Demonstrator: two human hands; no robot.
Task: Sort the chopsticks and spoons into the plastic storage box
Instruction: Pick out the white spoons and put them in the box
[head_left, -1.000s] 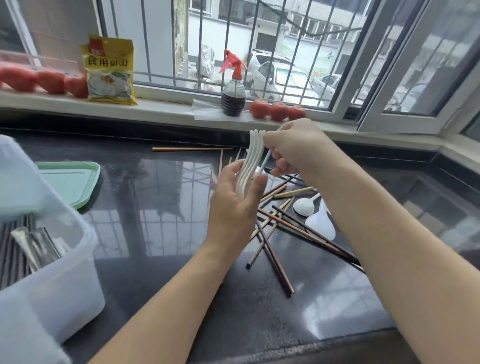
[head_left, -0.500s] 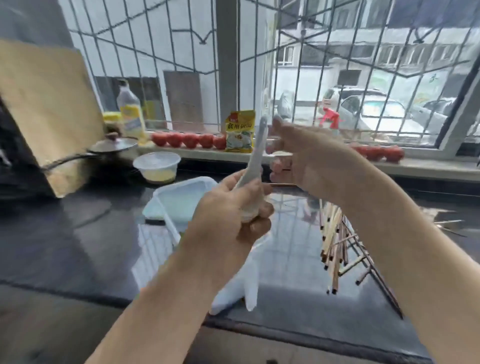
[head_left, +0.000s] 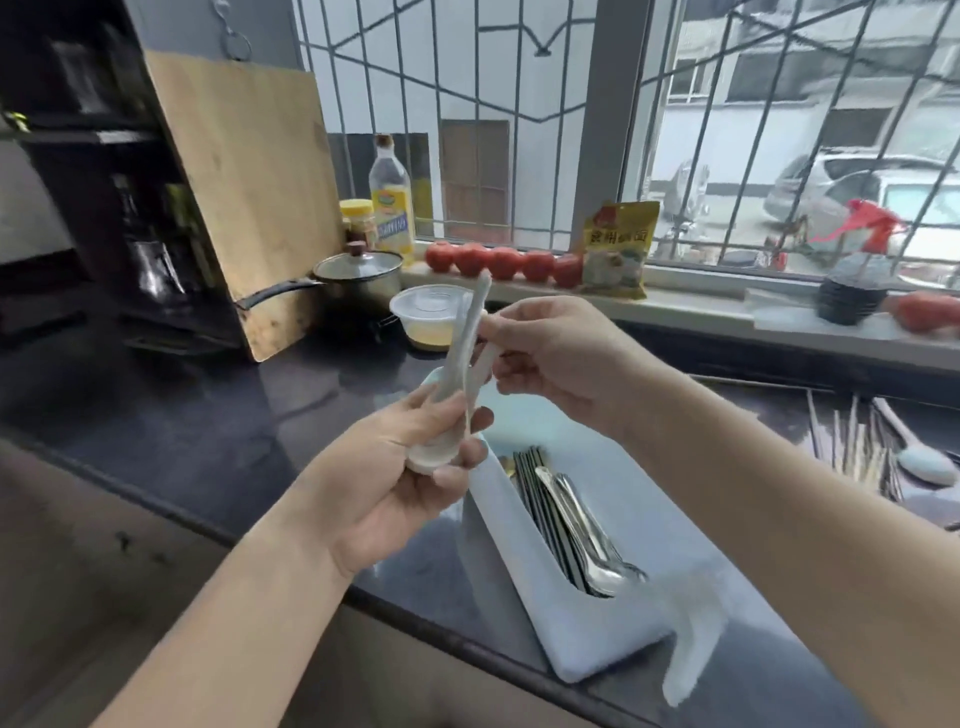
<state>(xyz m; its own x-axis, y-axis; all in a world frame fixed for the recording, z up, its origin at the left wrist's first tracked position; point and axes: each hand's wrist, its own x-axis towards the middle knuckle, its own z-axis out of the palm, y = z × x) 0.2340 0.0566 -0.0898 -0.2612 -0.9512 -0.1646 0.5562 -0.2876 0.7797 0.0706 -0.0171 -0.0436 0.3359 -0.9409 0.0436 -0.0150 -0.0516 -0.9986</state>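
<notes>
Above the storage box, your left hand gripped the stacked white spoons by their bowls, and your right hand pinched their handles; chopsticks lay right of the box.

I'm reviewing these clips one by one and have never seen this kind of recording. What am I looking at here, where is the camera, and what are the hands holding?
There is no machine: a person wears a wide-angle camera on the head, looking forward and down at their own bare hands. The left hand grips a stack of white plastic spoons by the bowls, handles pointing up. The right hand pinches the handle of one spoon in that stack. Below them, on the dark countertop, sits the plastic storage box, already holding dark chopsticks and metal spoons. To the right lie loose chopsticks and another white spoon. Tomatoes line the window sill.
</notes>
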